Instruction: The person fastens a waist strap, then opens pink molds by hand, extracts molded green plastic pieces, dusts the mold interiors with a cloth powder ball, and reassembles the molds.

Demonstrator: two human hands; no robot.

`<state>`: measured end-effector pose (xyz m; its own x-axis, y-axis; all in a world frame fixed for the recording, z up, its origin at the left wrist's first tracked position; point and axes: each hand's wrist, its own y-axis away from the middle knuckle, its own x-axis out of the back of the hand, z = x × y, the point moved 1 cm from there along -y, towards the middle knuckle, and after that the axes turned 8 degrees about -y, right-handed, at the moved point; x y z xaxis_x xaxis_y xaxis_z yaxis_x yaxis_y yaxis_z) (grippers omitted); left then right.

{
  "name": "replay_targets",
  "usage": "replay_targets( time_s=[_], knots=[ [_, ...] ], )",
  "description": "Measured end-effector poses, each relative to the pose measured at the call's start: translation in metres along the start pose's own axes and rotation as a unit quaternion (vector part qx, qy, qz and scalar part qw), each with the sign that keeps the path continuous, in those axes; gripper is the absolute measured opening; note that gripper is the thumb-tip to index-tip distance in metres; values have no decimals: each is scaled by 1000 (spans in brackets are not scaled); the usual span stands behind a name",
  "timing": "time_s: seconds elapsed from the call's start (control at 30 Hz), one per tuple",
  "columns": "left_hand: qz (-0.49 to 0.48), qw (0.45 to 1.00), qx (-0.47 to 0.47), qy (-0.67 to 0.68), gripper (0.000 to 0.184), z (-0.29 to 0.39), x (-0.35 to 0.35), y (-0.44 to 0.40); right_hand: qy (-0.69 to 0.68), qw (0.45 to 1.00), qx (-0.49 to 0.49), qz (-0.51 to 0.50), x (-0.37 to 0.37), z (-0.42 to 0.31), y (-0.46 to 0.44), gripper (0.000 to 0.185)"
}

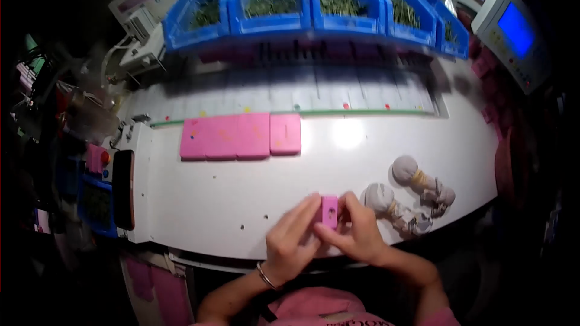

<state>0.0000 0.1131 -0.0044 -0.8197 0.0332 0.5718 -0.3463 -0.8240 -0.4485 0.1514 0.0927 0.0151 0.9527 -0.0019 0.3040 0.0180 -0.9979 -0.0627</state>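
Observation:
A small pink block with a dark spotted hole in its facing side is held between my two hands, above the front of the white table. My left hand grips it from the left, with a bracelet on that wrist. My right hand closes on it from the right, the thumb at its lower edge. Just right of my right hand lie two grey cloth-wrapped bundles with round heads and tan bands. Farther back, several pink blocks lie side by side in a row, some with small coloured marks.
Blue bins with small greenish pieces line the back above a pale strip with coloured dots. A device with a blue screen stands at the right. A dark phone-like slab lies at the left edge. Tiny dark specks dot the white table.

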Motion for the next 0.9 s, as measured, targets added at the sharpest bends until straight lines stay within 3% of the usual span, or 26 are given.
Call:
replay_targets(
  time_s=[0.1,0.23,0.27,0.47,0.53,0.6,0.63,0.73,0.9],
  knots=[
    [-34,999,16,-26,63,0,2,-12,-11,999,14,-32,2,-4,-8,40],
    [-58,998,34,7,63,-4,1,-11,-164,982,-90,-32,-3,10,-6,41],
    [-61,997,44,25,62,-2,1,-10,-138,984,-105,-44,-2,15,-5,42],
    [-101,993,58,-8,71,7,-2,-7,-169,975,-108,-93,2,18,-11,39],
    [-110,992,60,0,73,15,1,-11,-183,969,-86,-141,5,20,-9,29],
    [-120,985,115,49,65,24,3,-15,-179,974,-52,-130,5,26,-5,25],
    [-68,995,64,33,67,17,-3,-12,-169,978,-11,-118,4,28,-4,23],
    [-25,994,98,30,55,15,-11,-11,-177,980,37,-84,-1,29,-2,30],
    [-1,994,105,7,43,5,-17,-5,-190,976,32,-101,1,31,-3,33]
  ],
)
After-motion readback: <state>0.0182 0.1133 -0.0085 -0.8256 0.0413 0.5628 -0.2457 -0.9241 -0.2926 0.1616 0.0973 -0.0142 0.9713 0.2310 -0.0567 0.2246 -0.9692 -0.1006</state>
